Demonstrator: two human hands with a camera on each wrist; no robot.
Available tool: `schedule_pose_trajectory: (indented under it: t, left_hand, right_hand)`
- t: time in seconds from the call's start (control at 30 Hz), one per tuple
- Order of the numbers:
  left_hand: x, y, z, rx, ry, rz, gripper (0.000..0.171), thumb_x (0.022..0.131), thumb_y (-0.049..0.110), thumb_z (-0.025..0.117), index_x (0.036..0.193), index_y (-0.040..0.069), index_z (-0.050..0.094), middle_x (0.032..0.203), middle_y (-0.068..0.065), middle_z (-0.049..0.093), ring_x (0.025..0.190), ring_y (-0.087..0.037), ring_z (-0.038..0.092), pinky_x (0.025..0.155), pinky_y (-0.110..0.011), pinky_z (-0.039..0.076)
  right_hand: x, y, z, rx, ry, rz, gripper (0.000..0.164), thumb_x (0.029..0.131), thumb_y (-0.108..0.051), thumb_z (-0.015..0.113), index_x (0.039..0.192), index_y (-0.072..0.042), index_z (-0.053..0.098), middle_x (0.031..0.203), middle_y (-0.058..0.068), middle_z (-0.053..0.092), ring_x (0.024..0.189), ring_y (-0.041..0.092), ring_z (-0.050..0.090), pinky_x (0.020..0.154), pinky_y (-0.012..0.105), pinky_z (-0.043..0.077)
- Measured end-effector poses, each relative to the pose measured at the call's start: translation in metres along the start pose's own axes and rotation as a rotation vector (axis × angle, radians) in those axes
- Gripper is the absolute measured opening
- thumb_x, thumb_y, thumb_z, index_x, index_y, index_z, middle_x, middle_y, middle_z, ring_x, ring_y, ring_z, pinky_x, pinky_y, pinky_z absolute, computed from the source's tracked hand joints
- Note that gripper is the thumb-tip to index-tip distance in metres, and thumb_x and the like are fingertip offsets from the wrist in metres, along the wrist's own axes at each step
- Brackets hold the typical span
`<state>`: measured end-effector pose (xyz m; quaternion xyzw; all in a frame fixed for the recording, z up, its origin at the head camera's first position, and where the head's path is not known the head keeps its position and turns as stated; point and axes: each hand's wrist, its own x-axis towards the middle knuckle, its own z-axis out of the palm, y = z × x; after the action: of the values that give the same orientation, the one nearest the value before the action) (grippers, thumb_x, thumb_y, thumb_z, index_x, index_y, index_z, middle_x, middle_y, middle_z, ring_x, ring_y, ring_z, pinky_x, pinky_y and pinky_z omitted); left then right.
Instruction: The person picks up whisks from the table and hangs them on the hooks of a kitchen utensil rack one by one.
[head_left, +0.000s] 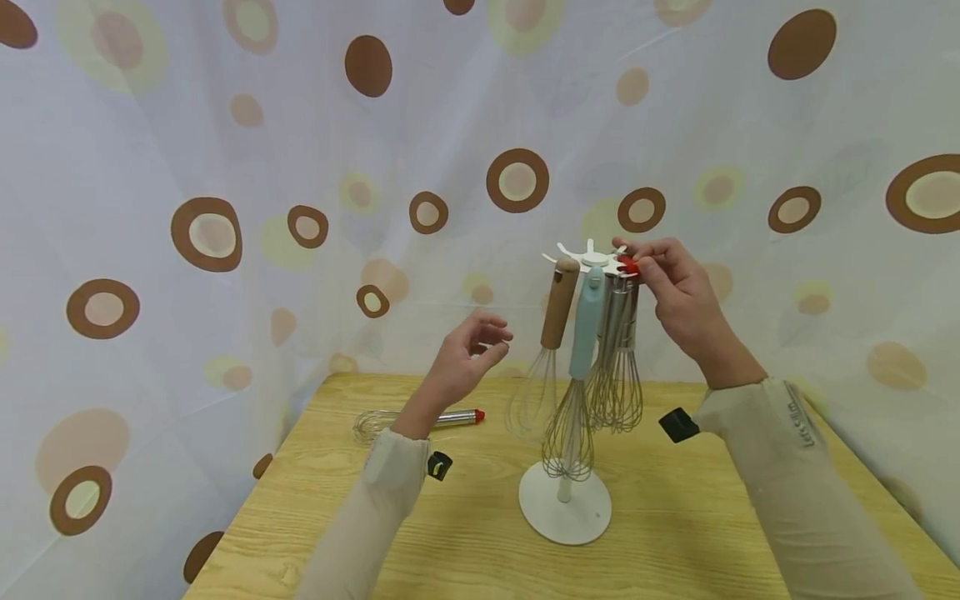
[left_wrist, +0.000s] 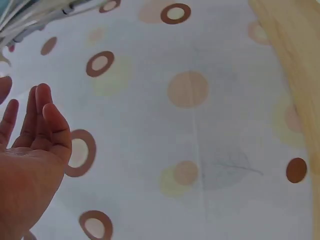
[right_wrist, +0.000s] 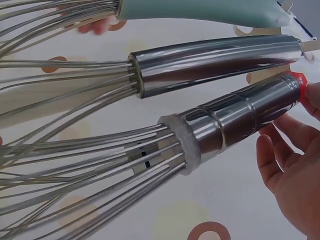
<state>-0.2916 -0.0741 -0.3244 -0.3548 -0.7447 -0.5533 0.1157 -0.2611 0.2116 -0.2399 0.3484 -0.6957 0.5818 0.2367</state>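
My right hand [head_left: 682,300] pinches the red end of a steel-handled whisk [right_wrist: 245,110] at the rim of a white rotary hanging stand [head_left: 595,260]. This whisk hangs wires down beside another steel-handled whisk [right_wrist: 215,65]. On the near side of the stand hang a whisk with a light blue handle [head_left: 587,333] and one with a brown handle [head_left: 560,308]. Left of the stand, my left hand [head_left: 465,358] is raised with loosely bent fingers and nothing in them; its fingers also show in the left wrist view, apart from the whisks.
Another whisk with a red end [head_left: 457,417] lies on the wooden table [head_left: 450,533], partly behind my left forearm. The stand's round white base [head_left: 540,517] sits on the table. A curtain with brown circles [head_left: 300,125] hangs behind and at the sides.
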Motion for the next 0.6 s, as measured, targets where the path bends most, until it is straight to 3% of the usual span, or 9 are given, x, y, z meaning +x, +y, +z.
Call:
schedule_pose_trajectory:
  t: [0.17,0.33,0.4,0.47,0.6]
  left_hand:
    - [-0.018,-0.04,-0.012,0.061,-0.006,-0.197,0.024,0.095,0.011,0.057,0.119,0.009,0.054,0.109,-0.012,0.062,0.098,-0.022,0.059,0.084,-0.038,0.048]
    - [-0.038,-0.074,-0.021,0.211,-0.077,-0.372,0.025,0.096,0.015,0.057,0.12,0.01,0.056,0.113,-0.01,0.061,0.104,-0.023,0.057,0.086,-0.042,0.047]
    - [-0.044,-0.086,-0.024,0.282,-0.114,-0.399,0.027,0.095,0.015,0.057,0.121,0.009,0.057,0.115,-0.011,0.061,0.106,-0.026,0.057,0.088,-0.044,0.046]
    - [-0.048,-0.098,-0.026,0.346,-0.144,-0.404,0.03,0.094,0.014,0.058,0.123,0.007,0.057,0.116,-0.013,0.061,0.108,-0.028,0.057,0.09,-0.045,0.045]
    - [-0.056,-0.117,-0.027,0.416,-0.186,-0.415,0.034,0.093,0.012,0.059,0.126,0.005,0.056,0.121,-0.017,0.058,0.114,-0.032,0.053,0.092,-0.047,0.044]
  right_hand:
    - [-0.001,0.001,0.0,0.028,0.014,0.002,0.015,0.101,-0.009,0.041,0.104,0.005,0.048,0.135,0.014,0.051,0.125,0.014,0.047,0.097,0.021,0.036]
    - [-0.002,-0.001,0.002,-0.112,0.084,0.028,0.017,0.101,-0.011,0.043,0.107,0.004,0.05,0.132,0.014,0.054,0.119,0.011,0.051,0.091,0.018,0.041]
    - [-0.003,-0.002,0.003,-0.169,0.114,0.043,0.019,0.101,-0.012,0.045,0.109,0.004,0.05,0.131,0.012,0.055,0.116,0.01,0.052,0.087,0.016,0.043]
    - [-0.004,-0.002,0.004,-0.211,0.14,0.053,0.021,0.1,-0.012,0.046,0.111,0.004,0.051,0.129,0.009,0.057,0.104,0.01,0.055,0.073,0.016,0.044]
    - [-0.005,-0.003,0.005,-0.228,0.198,0.044,0.02,0.098,-0.01,0.05,0.113,0.004,0.05,0.122,0.001,0.059,0.087,0.014,0.054,0.049,0.018,0.036]
